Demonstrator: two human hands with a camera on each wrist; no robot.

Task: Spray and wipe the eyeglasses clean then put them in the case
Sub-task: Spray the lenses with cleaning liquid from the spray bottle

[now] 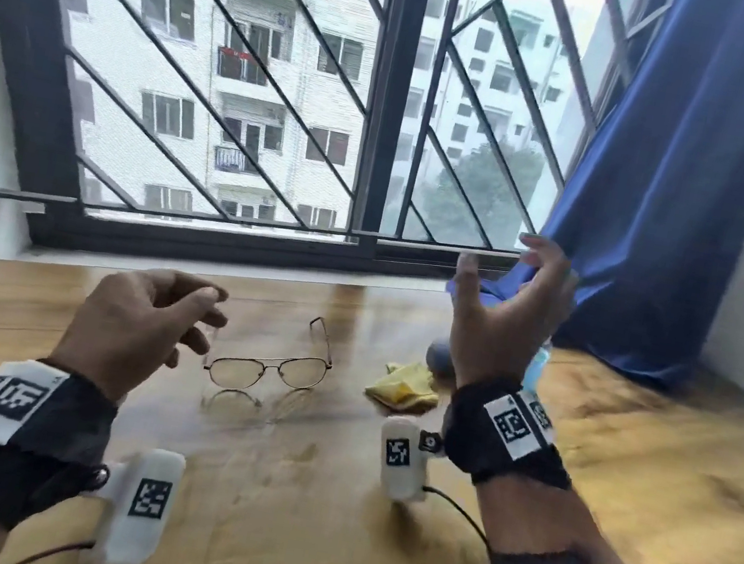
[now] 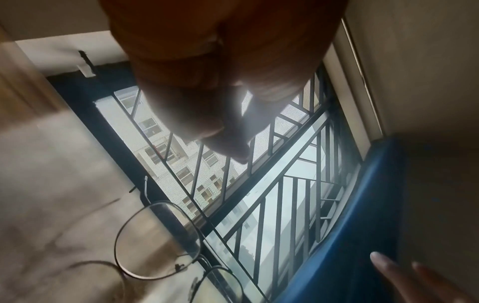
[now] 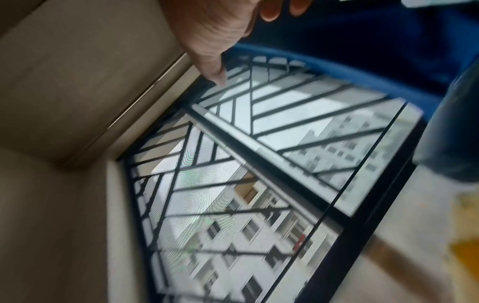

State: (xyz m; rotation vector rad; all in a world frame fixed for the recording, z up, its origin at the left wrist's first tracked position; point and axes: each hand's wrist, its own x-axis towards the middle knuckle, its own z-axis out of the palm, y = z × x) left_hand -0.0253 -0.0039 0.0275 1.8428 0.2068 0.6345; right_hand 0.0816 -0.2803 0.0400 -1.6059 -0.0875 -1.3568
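Note:
Thin metal-framed eyeglasses stand on the wooden table with their temples unfolded; the left wrist view shows them below the fingers. My left hand hovers just left of the glasses, fingers loosely curled and holding nothing. My right hand is raised above the table's far right, fingers spread and empty. A light blue spray bottle is mostly hidden behind that wrist. A crumpled yellow cloth lies right of the glasses. A dark rounded object, possibly the case, sits behind the cloth.
A barred window runs along the table's far edge. A blue curtain hangs at the right and drapes onto the table behind my right hand. A cable trails from the right wrist.

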